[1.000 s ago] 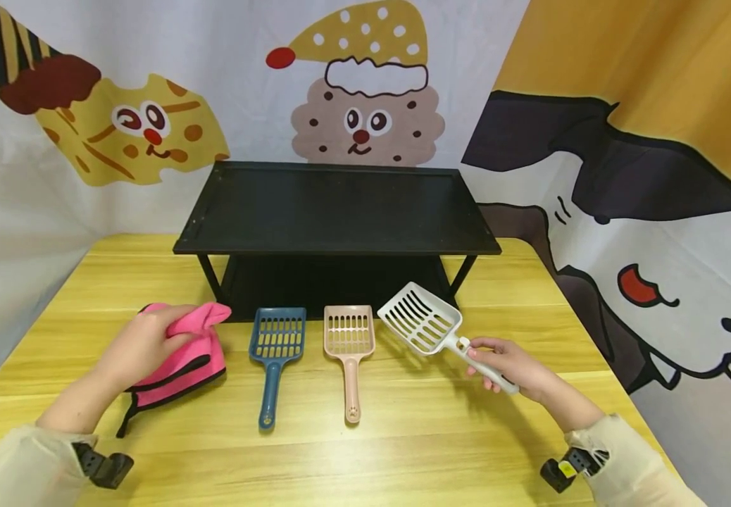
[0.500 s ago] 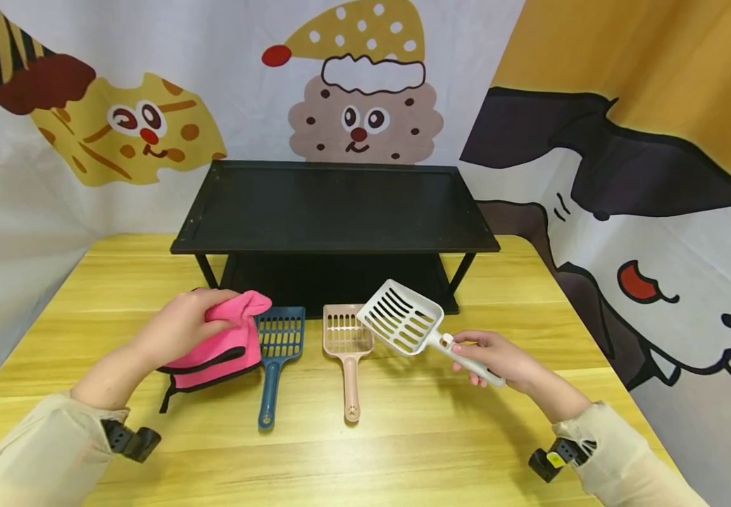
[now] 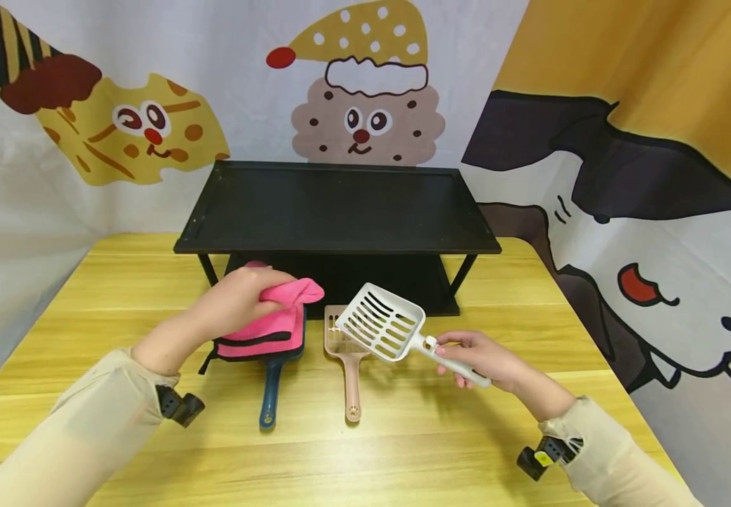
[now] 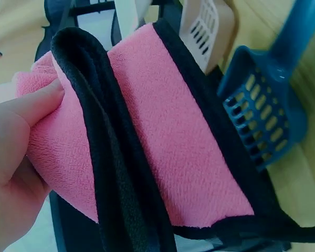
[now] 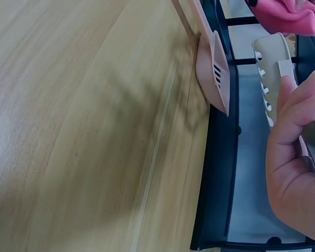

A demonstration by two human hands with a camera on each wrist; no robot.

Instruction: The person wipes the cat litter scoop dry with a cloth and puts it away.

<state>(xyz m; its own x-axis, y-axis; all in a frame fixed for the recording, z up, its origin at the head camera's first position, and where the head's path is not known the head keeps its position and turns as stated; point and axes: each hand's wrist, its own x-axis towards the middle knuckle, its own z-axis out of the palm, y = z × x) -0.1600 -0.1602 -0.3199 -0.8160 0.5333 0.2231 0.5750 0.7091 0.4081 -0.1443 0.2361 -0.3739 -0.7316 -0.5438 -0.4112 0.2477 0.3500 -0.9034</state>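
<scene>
My left hand (image 3: 239, 299) pinches a pink cloth (image 3: 270, 329) with black edging, which hangs folded over the head of the blue litter scoop (image 3: 270, 394). In the left wrist view the thumb and fingers bunch the cloth (image 4: 168, 136) at one corner. My right hand (image 3: 476, 358) grips the handle of a white litter scoop (image 3: 386, 320), held tilted above the table with its slotted head pointing left. That head overlaps part of the pink-beige litter scoop (image 3: 352, 387), which lies on the table beside the blue one. The right wrist view shows fingers curled round the white handle.
A black two-tier rack (image 3: 340, 208) stands at the back of the wooden table (image 3: 365, 465), its lower shelf (image 3: 365, 278) just behind the scoops. A printed cloth curtain (image 3: 245, 84) hangs behind and to the right.
My left hand has carried the pink cloth right, from the table's left side to over the blue scoop. My right hand has moved the white scoop left, over the pink-beige scoop's head.
</scene>
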